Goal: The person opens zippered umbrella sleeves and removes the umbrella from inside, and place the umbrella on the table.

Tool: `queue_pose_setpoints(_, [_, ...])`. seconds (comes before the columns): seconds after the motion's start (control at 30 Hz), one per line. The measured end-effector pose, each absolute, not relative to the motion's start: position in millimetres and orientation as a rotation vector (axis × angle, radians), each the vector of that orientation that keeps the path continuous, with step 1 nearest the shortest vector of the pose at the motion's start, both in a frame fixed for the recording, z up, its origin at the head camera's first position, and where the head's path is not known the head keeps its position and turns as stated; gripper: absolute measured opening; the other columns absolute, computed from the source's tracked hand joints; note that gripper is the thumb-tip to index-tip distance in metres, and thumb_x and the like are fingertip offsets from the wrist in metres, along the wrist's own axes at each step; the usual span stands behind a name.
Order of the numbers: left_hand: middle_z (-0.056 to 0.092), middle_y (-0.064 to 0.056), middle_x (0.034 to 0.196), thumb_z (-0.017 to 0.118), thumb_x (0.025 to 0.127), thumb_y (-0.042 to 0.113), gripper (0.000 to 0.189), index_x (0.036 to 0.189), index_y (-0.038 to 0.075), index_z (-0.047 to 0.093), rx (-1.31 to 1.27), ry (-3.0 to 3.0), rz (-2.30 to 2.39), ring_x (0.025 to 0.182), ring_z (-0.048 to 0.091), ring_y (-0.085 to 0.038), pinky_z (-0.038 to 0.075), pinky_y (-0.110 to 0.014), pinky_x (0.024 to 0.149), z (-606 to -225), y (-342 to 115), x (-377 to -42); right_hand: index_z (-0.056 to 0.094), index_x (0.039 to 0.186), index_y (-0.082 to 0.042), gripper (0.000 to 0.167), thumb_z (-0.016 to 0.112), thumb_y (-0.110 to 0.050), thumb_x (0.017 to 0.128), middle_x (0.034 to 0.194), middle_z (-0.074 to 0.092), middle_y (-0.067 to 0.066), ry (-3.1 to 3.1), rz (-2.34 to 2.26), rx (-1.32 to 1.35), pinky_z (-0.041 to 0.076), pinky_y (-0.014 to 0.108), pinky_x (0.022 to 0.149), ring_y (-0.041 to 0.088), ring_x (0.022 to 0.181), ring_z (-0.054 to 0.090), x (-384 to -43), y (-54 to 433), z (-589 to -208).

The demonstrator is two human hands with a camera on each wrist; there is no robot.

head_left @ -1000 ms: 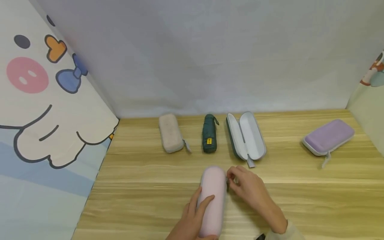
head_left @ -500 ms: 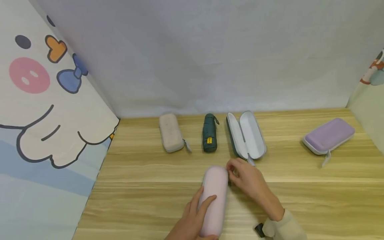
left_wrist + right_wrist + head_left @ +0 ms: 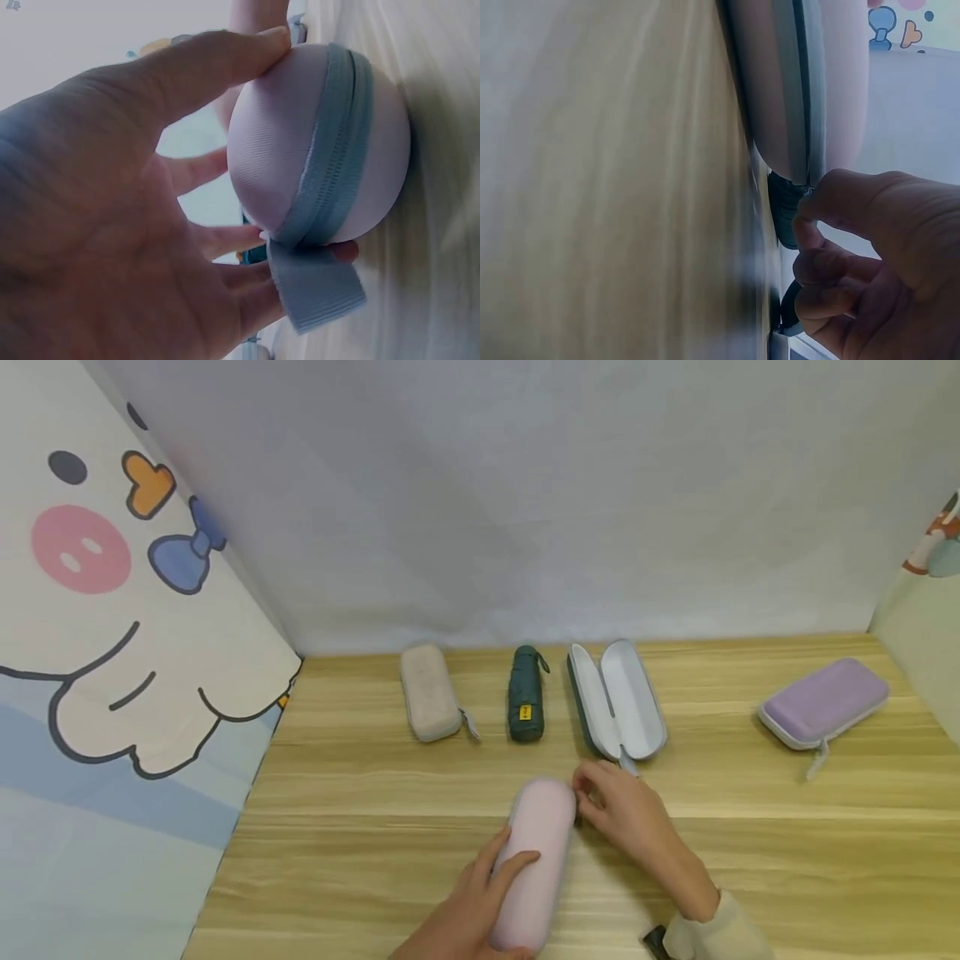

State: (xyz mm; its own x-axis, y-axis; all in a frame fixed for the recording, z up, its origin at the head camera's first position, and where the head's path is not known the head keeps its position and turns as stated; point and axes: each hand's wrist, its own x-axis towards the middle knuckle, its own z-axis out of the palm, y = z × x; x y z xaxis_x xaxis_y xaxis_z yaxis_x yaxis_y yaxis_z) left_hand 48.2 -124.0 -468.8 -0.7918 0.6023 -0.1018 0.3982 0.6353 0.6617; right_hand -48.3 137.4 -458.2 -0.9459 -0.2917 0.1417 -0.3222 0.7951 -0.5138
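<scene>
A pink zippered case (image 3: 536, 864) with rounded ends lies on the wooden table, its far end leaning slightly right. My left hand (image 3: 472, 902) grips its near part, thumb on one side and fingers spread over the other. In the left wrist view, grey zipper tape (image 3: 330, 150) runs around the case's end, and a grey fabric tab (image 3: 319, 289) hangs beside my fingers. My right hand (image 3: 626, 822) pinches the zipper pull at the far right corner. In the right wrist view, thumb and forefinger hide most of that pull; a dark line runs between the zipper tapes.
Along the back stand a beige case (image 3: 431, 693), a folded dark green umbrella (image 3: 526, 693) and an unfolded green case (image 3: 633, 702) with pale lining, whose tab is close to my right hand. A purple case (image 3: 825, 702) lies far right. Cloth walls (image 3: 525, 510) border the table.
The pink case has turned slightly clockwise, its far end shifting right. My right hand has moved a little right along with that corner; my left hand keeps its grip.
</scene>
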Motion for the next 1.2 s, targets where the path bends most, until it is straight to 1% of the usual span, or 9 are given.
queue_pose_setpoints(0.1, [0.020, -0.022, 0.169, 0.077, 0.087, 0.061, 0.094, 0.162, 0.033, 0.027, 0.874, 2.531, 0.929, 0.141, 0.044, -0.050, 0.054, -0.061, 0.095, -481, -133, 43, 0.065, 0.088, -0.019, 0.019, 0.078, -0.006, 0.085, 0.084, 0.067, -0.004, -2.912, 0.833, 0.504, 0.049, 0.029, 0.062, 0.010, 0.075, 0.060, -44, 141, -459])
queue_pose_setpoints(0.17, [0.021, -0.019, 0.169, 0.079, 0.087, 0.057, 0.093, 0.162, 0.035, 0.028, 0.878, 2.506, 0.931, 0.142, 0.045, -0.047, 0.054, -0.055, 0.098, -474, -136, 40, 0.065, 0.088, -0.020, 0.020, 0.079, -0.006, 0.085, 0.084, 0.066, -0.005, -2.904, 0.823, 0.500, 0.047, 0.027, 0.060, 0.008, 0.073, 0.058, -40, 142, -458])
queue_pose_setpoints(0.3, [0.021, -0.017, 0.170, 0.086, 0.084, 0.034, 0.093, 0.160, 0.032, 0.032, 0.828, 2.401, 0.943, 0.143, 0.045, -0.039, 0.053, -0.046, 0.101, -439, -138, 35, 0.065, 0.088, -0.021, 0.022, 0.080, -0.005, 0.083, 0.084, 0.066, -0.006, -2.896, 0.825, 0.495, 0.047, 0.024, 0.060, 0.006, 0.071, 0.057, -34, 146, -457])
queue_pose_setpoints(0.4, [0.021, -0.012, 0.171, 0.084, 0.079, 0.019, 0.096, 0.159, 0.033, 0.032, 0.828, 2.388, 0.917, 0.142, 0.045, -0.032, 0.052, -0.038, 0.102, -428, -142, 33, 0.066, 0.088, -0.022, 0.024, 0.080, -0.004, 0.082, 0.085, 0.067, -0.007, -2.899, 0.826, 0.497, 0.049, 0.024, 0.062, 0.005, 0.073, 0.060, -28, 150, -456])
queue_pose_setpoints(0.5, [0.023, -0.009, 0.171, 0.080, 0.074, 0.009, 0.100, 0.158, 0.034, 0.033, 0.859, 2.411, 0.880, 0.141, 0.046, -0.028, 0.051, -0.036, 0.102, -423, -146, 30, 0.066, 0.088, -0.023, 0.025, 0.080, -0.003, 0.082, 0.084, 0.066, -0.010, -2.908, 0.834, 0.494, 0.048, 0.023, 0.061, 0.003, 0.073, 0.059, -21, 155, -454])
queue_pose_setpoints(0.6, [0.026, -0.005, 0.171, 0.077, 0.074, 0.005, 0.098, 0.157, 0.036, 0.035, 0.875, 2.437, 0.835, 0.141, 0.048, -0.026, 0.050, -0.038, 0.103, -418, -148, 27, 0.065, 0.088, -0.024, 0.026, 0.080, -0.004, 0.082, 0.083, 0.063, -0.013, -2.923, 0.844, 0.481, 0.047, 0.022, 0.060, 0.000, 0.071, 0.057, -14, 158, -453])
queue_pose_setpoints(0.8, [0.033, -0.002, 0.169, 0.074, 0.077, -0.003, 0.094, 0.154, 0.038, 0.040, 0.901, 2.487, 0.743, 0.145, 0.047, -0.028, 0.047, -0.052, 0.110, -409, -148, 19, 0.066, 0.089, -0.027, 0.026, 0.079, -0.004, 0.084, 0.081, 0.060, -0.017, -2.975, 0.894, 0.465, 0.042, 0.020, 0.058, -0.005, 0.068, 0.048, -4, 165, -449])
queue_pose_setpoints(0.97, [0.040, -0.001, 0.166, 0.063, 0.078, -0.014, 0.090, 0.150, 0.038, 0.045, 0.928, 2.564, 0.696, 0.144, 0.047, -0.028, 0.045, -0.057, 0.112, -407, -149, 13, 0.067, 0.090, -0.026, 0.026, 0.077, -0.003, 0.084, 0.080, 0.059, -0.018, -2.985, 0.990, 0.531, 0.040, 0.019, 0.057, -0.007, 0.066, 0.043, 2, 170, -447])
queue_pose_setpoints(1.2, [0.050, -0.011, 0.158, 0.044, 0.078, -0.026, 0.089, 0.143, 0.035, 0.054, 0.917, 2.711, 0.701, 0.142, 0.047, -0.047, 0.038, -0.069, 0.113, -415, -145, 9, 0.067, 0.091, -0.023, 0.026, 0.077, -0.001, 0.081, 0.081, 0.060, -0.018, -2.974, 1.085, 0.599, 0.042, 0.018, 0.058, -0.009, 0.067, 0.045, 9, 175, -445])
